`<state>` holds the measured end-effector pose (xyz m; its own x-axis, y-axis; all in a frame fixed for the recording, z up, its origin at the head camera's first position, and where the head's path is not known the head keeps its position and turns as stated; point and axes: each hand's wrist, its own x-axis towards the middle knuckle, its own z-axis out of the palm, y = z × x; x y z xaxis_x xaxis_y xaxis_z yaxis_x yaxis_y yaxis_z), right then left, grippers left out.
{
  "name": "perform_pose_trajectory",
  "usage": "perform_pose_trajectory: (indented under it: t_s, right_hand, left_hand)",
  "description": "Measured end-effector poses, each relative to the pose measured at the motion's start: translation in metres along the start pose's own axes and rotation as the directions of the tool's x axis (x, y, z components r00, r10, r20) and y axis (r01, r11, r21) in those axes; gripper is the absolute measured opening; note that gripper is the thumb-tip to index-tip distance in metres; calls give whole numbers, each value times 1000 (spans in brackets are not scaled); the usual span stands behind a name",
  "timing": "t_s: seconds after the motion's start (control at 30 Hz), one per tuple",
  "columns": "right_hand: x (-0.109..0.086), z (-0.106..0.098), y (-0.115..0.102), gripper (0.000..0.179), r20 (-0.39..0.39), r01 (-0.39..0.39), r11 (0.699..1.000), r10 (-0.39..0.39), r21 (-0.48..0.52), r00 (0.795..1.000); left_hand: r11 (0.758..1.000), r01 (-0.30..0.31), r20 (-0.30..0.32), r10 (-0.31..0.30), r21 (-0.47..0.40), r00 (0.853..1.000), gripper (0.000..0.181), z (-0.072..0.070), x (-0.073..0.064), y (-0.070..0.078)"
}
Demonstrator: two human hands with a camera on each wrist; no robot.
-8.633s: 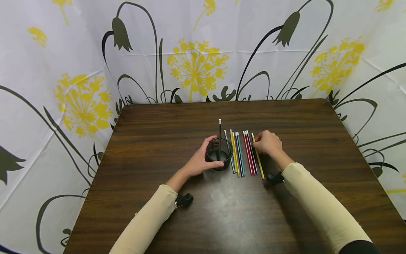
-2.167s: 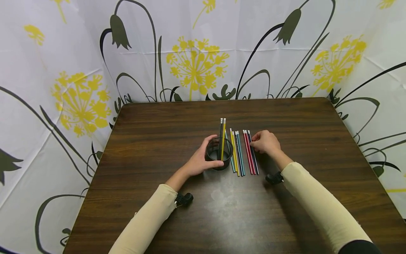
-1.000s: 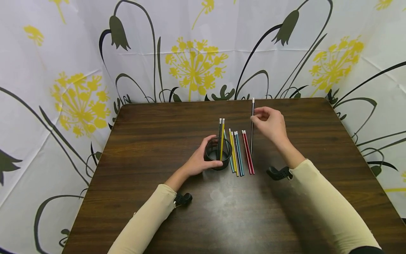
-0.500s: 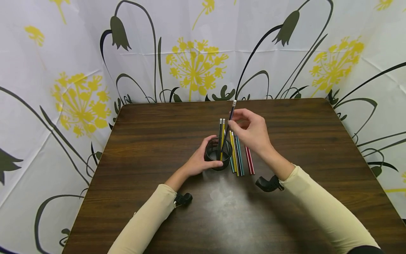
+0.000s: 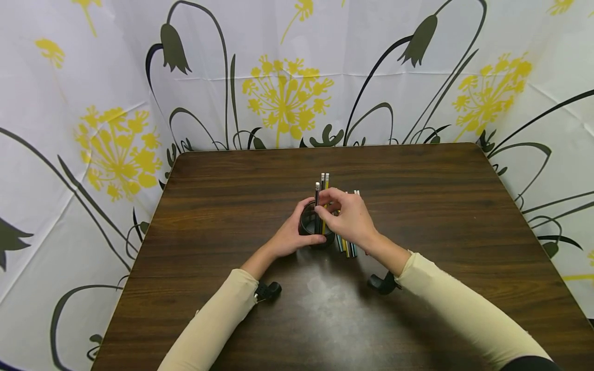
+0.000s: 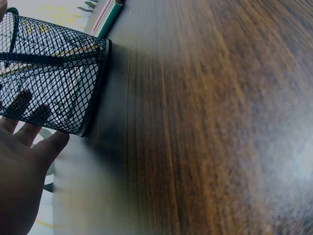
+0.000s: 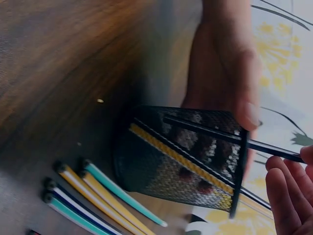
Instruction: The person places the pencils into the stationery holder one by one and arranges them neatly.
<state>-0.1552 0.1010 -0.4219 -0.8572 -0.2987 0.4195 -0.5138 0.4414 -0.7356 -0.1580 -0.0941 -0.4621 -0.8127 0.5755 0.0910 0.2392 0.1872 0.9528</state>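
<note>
In the head view, the left hand [image 5: 290, 236] is curled round a black, cylindrical wire-mesh cup [image 5: 307, 224], its thumb across the near side and its fingers about the far side; the cup stands upright on a dark brown wood-grain table [image 5: 223, 206]. The right hand [image 5: 349, 216] pinches a slim dark pencil with a white eraser end [image 5: 317, 196] between thumb and fingertips, the lower part of that pencil inside the cup. Just beside it, a black pencil [image 5: 323, 178] and a yellow pencil [image 5: 327, 181] lean in the cup, eraser ends up. A row of loose pencils [image 5: 353, 250] lies on the table right of the cup, partly hidden by the right hand. Behind hangs a white cloth with yellow and grey-green flowers [image 5: 287, 26]. In the left wrist view, the left hand's fingers rest against the mesh, the cup's base touches the table, and coloured pencils lie beyond it. In the right wrist view, the pinched pencil slants down past the rim, its lower end seeming to stop short of the base, while teal, yellow and dark pencils lie near the cup's foot, none gripped.
</note>
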Motion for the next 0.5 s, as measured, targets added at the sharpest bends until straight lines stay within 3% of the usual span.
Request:
perform_pose_trajectory:
  t_s: [0.5]
  right_hand:
    - [-8, 9, 6, 18, 45, -19, 999, 21, -51, 999]
  left_hand:
    - [998, 38, -7, -37, 48, 999, 90, 0, 0, 1]
